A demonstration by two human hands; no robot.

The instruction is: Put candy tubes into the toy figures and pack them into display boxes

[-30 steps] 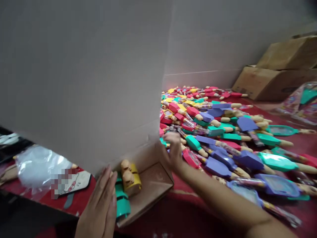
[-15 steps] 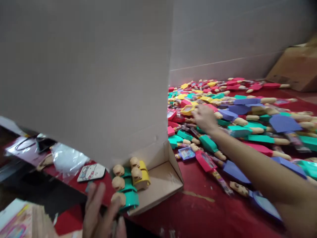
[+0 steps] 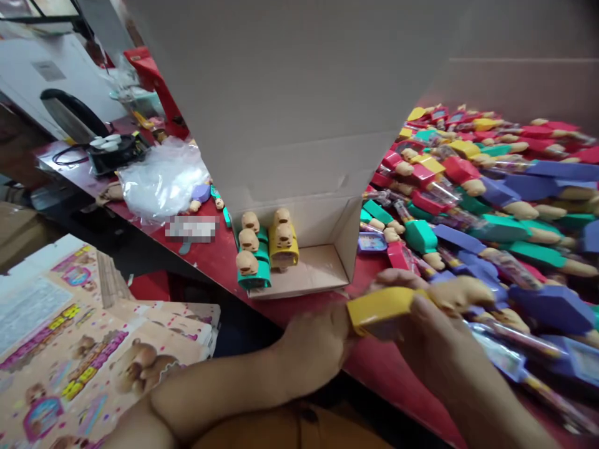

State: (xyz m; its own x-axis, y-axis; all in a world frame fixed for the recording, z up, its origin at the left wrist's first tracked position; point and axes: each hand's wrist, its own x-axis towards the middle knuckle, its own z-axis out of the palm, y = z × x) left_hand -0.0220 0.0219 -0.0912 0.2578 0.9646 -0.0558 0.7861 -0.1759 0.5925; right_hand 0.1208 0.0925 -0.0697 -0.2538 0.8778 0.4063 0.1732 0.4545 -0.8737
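Above the table's front edge, my right hand (image 3: 433, 340) grips a yellow toy (image 3: 381, 307) with a tan bear head, its thumb on top near the neck. My left hand (image 3: 318, 343) is closed at the toy's other end; its fingertips are partly hidden. Behind the hands stands a cardboard display box (image 3: 322, 274) with a tall raised back panel. Inside it, at the left, is a column of green bear-headed toys (image 3: 254, 277), and beside them are yellow ones (image 3: 284, 254). The right part of its floor is bare.
A large heap of bear-headed toys (image 3: 505, 224) in several colours covers the red table (image 3: 215, 262) at right. At left lie printed cardboard sheets (image 3: 107, 368), a clear plastic bag (image 3: 161, 181) and a black device (image 3: 116, 153) with a cable.
My right hand has come back from the heap with a yellow toy. My left hand, spread near the box before, has moved right to meet it. The view has swung left.
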